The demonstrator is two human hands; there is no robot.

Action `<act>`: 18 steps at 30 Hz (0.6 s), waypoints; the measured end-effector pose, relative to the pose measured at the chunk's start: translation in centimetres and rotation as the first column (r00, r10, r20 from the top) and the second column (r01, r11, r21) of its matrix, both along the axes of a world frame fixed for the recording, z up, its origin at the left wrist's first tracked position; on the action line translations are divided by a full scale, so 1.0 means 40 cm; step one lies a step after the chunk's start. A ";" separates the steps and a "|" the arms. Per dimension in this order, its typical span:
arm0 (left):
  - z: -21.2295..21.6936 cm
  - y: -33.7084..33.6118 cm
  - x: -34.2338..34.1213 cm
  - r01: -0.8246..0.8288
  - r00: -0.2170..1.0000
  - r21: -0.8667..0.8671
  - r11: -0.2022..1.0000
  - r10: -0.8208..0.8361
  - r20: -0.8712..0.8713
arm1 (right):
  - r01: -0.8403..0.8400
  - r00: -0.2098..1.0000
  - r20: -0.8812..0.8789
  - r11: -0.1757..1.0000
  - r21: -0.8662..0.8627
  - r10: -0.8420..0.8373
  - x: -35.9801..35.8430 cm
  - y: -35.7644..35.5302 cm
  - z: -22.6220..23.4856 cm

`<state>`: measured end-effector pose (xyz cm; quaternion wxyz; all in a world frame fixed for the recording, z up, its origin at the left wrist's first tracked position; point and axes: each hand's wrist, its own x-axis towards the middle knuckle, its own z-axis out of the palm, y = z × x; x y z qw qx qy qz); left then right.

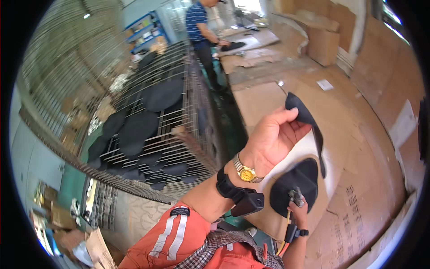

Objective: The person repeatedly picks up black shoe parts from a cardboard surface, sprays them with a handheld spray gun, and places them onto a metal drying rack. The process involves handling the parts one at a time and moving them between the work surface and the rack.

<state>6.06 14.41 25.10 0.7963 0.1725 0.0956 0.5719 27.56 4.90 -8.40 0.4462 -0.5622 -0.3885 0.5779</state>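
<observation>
Far left: a curved wire rack [134, 112], thin metal bars, loaded with dark, flat, rounded pads [136, 130] of matte foam-like look, overlapping in rows. Torn brown cardboard scraps [96, 249] low down at the left edge.

Centre: left hand [273, 139] raised, palm up, fingers curled, thumb pressed against a black strip [309, 123] — thin, limp, soft-looking, broad and rounded at the pinched top, narrowing to a tail that hangs down the right side of the hand. Gold metal watch [246, 174] on that wrist, then a black strap with a boxy black unit [244, 199] below it. Orange sleeve [174, 237] with pale reflective bands on the arm.

Just right and lower: right hand [299, 210] closed around a small grey metal tool [295, 196], an orange hose [284, 240] running back along the forearm. Tool tip touching a black domed piece [298, 184], half-round, smooth-edged, lying on the surface [358, 179].

Surface: flat brown cardboard sheets, creased, dusty, with a pale white patch [309, 148] under the strip's tail.

Top, farther back: another person in a striped shirt [197, 22], hands on a dark piece [233, 45] at a bench. Stacked cardboard boxes [322, 42] at upper right.
</observation>
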 end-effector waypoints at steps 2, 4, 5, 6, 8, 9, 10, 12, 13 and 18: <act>0.091 -0.045 -0.104 -0.142 0.990 0.100 0.985 0.138 0.041 | -0.012 0.999 0.030 0.998 -0.055 0.014 -0.013 -0.008 0.051; 0.166 -0.081 -0.223 -0.242 0.970 0.203 0.949 0.234 0.066 | 0.013 0.998 0.055 0.997 -0.072 -0.010 -0.018 -0.025 0.087; 0.207 -0.098 -0.280 -0.279 0.960 0.238 0.930 0.268 0.077 | 0.011 0.999 0.031 0.999 -0.050 -0.009 -0.015 -0.040 0.105; 0.240 -0.116 -0.338 -0.363 0.930 0.313 0.878 0.361 0.068 | 0.018 1.000 0.023 0.999 -0.043 -0.017 -0.022 -0.058 0.135; 0.305 -0.138 -0.453 -0.393 0.919 0.371 0.841 0.376 0.120 | 0.013 0.999 0.044 0.999 -0.034 -0.011 -0.027 -0.104 0.196; 0.332 -0.154 -0.517 -0.411 0.910 0.411 0.813 0.389 0.141 | -0.013 0.999 0.045 0.999 -0.036 0.014 -0.024 -0.118 0.202; 0.359 -0.161 -0.576 -0.407 0.912 0.426 0.808 0.383 0.145 | 0.029 0.998 0.060 0.999 -0.015 -0.028 -0.051 -0.139 0.246; 0.407 -0.165 -0.689 -0.498 0.863 0.407 0.766 0.484 0.144 | 0.128 0.987 0.093 0.991 0.030 -0.130 -0.119 -0.195 0.328; 0.425 -0.171 -0.747 -0.598 0.792 0.351 0.721 0.599 0.117 | 0.085 0.985 0.155 0.996 -0.025 -0.080 -0.137 -0.207 0.338; 0.457 -0.086 -1.090 -0.828 0.529 0.181 0.531 0.846 -0.064 | 0.034 0.917 0.398 0.998 -0.060 -0.007 -0.297 -0.275 0.447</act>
